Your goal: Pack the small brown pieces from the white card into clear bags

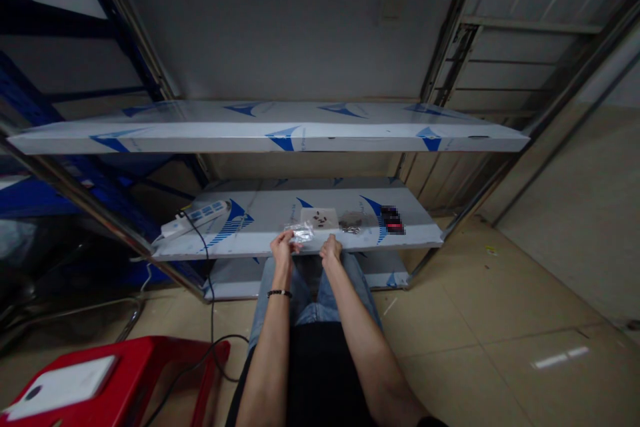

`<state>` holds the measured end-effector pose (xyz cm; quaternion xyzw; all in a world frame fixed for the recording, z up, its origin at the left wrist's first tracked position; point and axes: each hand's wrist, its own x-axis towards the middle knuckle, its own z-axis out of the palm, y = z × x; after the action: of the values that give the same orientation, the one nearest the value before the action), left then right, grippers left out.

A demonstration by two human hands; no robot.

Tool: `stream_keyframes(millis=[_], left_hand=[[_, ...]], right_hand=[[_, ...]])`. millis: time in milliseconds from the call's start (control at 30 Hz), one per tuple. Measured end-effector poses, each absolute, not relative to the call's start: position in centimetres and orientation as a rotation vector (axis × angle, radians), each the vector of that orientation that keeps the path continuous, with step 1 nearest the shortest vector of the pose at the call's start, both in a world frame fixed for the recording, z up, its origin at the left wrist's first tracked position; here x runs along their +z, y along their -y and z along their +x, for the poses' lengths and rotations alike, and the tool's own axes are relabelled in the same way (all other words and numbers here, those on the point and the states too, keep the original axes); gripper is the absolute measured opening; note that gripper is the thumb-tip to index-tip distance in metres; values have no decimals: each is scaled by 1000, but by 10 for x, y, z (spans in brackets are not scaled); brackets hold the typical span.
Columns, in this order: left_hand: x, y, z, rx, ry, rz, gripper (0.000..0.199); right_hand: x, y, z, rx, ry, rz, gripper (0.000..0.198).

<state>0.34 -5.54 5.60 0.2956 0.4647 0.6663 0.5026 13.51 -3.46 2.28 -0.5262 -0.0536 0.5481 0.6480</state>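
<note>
Clear bag [303, 233] is pinched in left hand [283, 247]; right hand [331, 250] fingers curled, contents can't be told; dark pieces [321, 218] left loose.

From where I'm standing, hands can enter through the open front between upper shelf [360, 144] and middle shelf [269, 205]; small dark pieces [321, 219] and a shiny heap [351, 223] obstruct ahead, a power strip [196, 218] (black cable [211, 287] trailing off the edge) leftward.
</note>
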Motion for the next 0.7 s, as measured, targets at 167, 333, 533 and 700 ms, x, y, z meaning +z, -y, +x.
stream_keyframes(millis=[167, 333, 533, 700], left_hand=[[44, 33, -16, 1775, -1092, 359, 10], [40, 4, -13, 1711, -1080, 62, 17], [40, -9, -10, 1474, -1007, -2, 23], [33, -3, -18, 1199, -855, 81, 30]], right_hand=[[26, 35, 150, 1324, 24, -1055, 37], [32, 37, 148, 1526, 0, -912, 38], [30, 37, 149, 1614, -77, -807, 39], [25, 34, 151, 1599, -74, -797, 36]])
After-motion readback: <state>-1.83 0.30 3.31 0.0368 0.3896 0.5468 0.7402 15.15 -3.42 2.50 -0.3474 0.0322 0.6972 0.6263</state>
